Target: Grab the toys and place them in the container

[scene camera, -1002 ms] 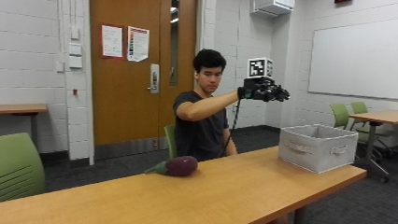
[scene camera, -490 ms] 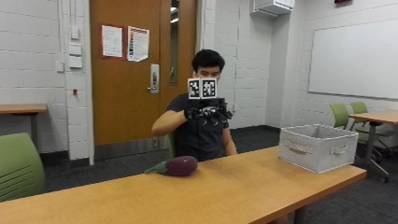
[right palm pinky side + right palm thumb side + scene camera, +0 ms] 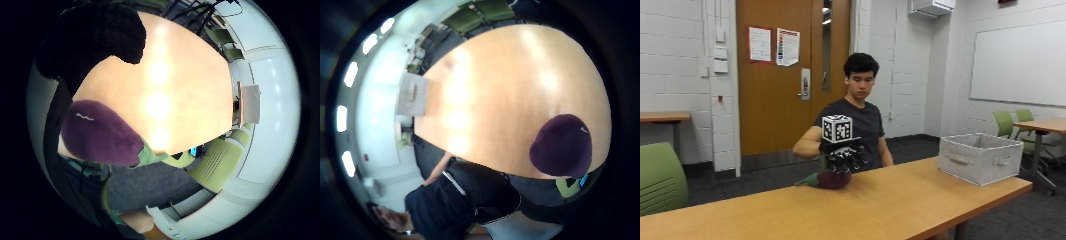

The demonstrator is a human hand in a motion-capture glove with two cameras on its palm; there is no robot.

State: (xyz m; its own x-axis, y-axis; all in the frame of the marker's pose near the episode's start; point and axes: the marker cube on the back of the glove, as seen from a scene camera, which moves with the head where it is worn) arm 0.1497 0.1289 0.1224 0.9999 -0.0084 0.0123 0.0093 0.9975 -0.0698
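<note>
Your gloved right hand (image 3: 845, 157) has dropped from raised near the container (image 3: 979, 157) to just above the purple eggplant toy (image 3: 833, 179) on the surface (image 3: 906, 205), fingers spread and released, grasping nothing; pickup appears imminent, container well right.

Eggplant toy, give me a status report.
Right hand open, just above eggplant toy. Toy on table, not gripped. Container at far end; path unobstructed.
</note>
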